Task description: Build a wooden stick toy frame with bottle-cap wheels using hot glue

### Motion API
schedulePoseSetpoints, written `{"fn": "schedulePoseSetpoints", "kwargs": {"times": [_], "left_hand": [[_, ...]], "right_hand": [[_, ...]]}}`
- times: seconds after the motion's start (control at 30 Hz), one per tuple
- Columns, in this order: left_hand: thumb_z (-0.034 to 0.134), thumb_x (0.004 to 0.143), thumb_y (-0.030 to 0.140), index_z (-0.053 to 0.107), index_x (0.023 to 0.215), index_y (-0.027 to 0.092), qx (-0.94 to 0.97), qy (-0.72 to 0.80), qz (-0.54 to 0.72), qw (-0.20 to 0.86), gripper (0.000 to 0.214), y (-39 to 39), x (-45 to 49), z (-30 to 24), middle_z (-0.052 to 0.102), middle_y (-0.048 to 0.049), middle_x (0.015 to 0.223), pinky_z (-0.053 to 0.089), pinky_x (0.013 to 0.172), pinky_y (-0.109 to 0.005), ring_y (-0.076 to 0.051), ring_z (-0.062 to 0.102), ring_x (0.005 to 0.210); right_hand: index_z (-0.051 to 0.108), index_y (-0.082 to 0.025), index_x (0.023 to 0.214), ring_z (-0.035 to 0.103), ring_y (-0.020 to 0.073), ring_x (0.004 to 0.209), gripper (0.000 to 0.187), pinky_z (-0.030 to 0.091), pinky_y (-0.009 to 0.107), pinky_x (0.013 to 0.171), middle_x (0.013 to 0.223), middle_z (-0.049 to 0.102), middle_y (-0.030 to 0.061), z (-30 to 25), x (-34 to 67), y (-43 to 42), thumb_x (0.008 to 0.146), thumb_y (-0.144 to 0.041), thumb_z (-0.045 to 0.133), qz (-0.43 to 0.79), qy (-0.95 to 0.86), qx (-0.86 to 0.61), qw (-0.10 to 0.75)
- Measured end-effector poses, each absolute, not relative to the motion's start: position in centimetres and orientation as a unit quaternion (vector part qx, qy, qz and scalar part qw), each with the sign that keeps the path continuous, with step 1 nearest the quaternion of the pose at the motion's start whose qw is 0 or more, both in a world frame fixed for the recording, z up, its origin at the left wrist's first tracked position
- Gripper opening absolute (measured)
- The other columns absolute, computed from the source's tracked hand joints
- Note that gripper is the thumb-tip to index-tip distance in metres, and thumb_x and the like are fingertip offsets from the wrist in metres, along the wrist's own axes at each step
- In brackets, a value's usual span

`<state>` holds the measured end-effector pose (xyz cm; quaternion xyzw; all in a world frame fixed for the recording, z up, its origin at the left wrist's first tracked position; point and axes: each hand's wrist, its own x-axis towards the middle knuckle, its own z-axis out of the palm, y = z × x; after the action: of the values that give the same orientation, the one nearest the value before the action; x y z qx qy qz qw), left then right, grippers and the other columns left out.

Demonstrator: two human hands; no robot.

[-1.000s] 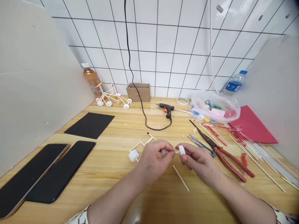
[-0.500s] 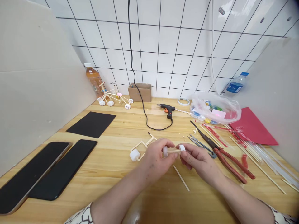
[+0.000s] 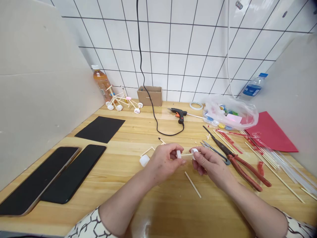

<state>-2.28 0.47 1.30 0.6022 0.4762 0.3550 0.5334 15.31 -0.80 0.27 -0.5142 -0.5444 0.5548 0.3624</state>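
Between my two hands a thin wooden stick (image 3: 186, 155) runs sideways, with a white bottle cap at each end. My left hand (image 3: 165, 162) pinches the left cap (image 3: 178, 154). Thumb and fingers of my right hand (image 3: 210, 163) close on the right cap (image 3: 194, 152), whose hollow side shows. Behind my left hand lies a small frame of wooden sticks (image 3: 148, 151), partly hidden, with a white cap wheel (image 3: 144, 161) on it. A loose stick (image 3: 193, 184) lies on the table just below my hands.
Pliers (image 3: 235, 158) and thread snips (image 3: 215, 152) lie right of my hands, near loose sticks (image 3: 274, 172). Behind are a glue gun (image 3: 179, 114), a bag of caps (image 3: 229, 115), a cardboard box (image 3: 150, 97) and a stick model with wheels (image 3: 123, 100). Two phones (image 3: 74, 173) lie left.
The right cap has turned so its hollow side shows, and the left cap now shows more edge-on. My hands stay nearly in place; the view has shifted slightly.
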Motion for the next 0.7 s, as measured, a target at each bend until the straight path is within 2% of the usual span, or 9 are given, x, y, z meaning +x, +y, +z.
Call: {"fn": "schedulePoseSetpoints", "kwargs": {"times": [0.17, 0.3, 0.47, 0.7], "left_hand": [[0.068, 0.062, 0.018, 0.063, 0.086, 0.013, 0.58, 0.463, 0.397, 0.54, 0.026, 0.9, -2.8, 1.6, 0.056, 0.0012, 0.069, 0.044, 0.06, -0.023, -0.011, 0.053, 0.062], [0.071, 0.062, 0.023, 0.066, 0.087, 0.013, 0.577, 0.47, 0.448, 0.496, 0.027, 0.9, -3.7, 2.5, 0.056, 0.0002, 0.074, 0.043, 0.062, -0.022, -0.01, 0.052, 0.064], [0.073, 0.063, 0.028, 0.065, 0.092, 0.013, 0.544, 0.475, 0.452, 0.523, 0.034, -0.1, -5.1, 3.3, 0.059, -0.0003, 0.071, 0.041, 0.058, -0.02, -0.009, 0.052, 0.062], [0.071, 0.064, 0.026, 0.063, 0.092, 0.012, 0.555, 0.503, 0.428, 0.506, 0.033, -0.2, -5.7, 3.4, 0.057, 0.0011, 0.066, 0.037, 0.051, -0.019, -0.007, 0.047, 0.053]], "right_hand": [[0.049, -0.016, 0.103, 0.049, 0.0102, 0.042, 0.051, 0.033, 0.023, 0.04, 0.059, 0.058, -0.0018, 0.3, 16.2, -0.3, 0.079, -0.061, 0.045, 0.501, -0.618, -0.508, 0.328], [0.053, -0.018, 0.09, 0.051, 0.0122, 0.048, 0.035, 0.039, 0.025, 0.045, 0.057, 0.054, -0.0028, 0.2, 16.9, 0.2, 0.081, -0.052, 0.046, 0.378, -0.699, -0.527, 0.302], [0.058, -0.02, 0.074, 0.053, 0.0148, 0.058, 0.013, 0.041, 0.028, 0.055, 0.062, 0.057, 0.0, -0.5, 17.4, 0.8, 0.078, -0.031, 0.052, 0.265, -0.759, -0.523, 0.282], [0.063, -0.02, 0.081, 0.053, 0.0203, 0.083, 0.015, 0.041, 0.033, 0.073, 0.083, 0.061, 0.0063, -1.9, 14.6, -0.3, 0.081, -0.017, 0.048, 0.153, -0.859, -0.439, 0.216]]}}
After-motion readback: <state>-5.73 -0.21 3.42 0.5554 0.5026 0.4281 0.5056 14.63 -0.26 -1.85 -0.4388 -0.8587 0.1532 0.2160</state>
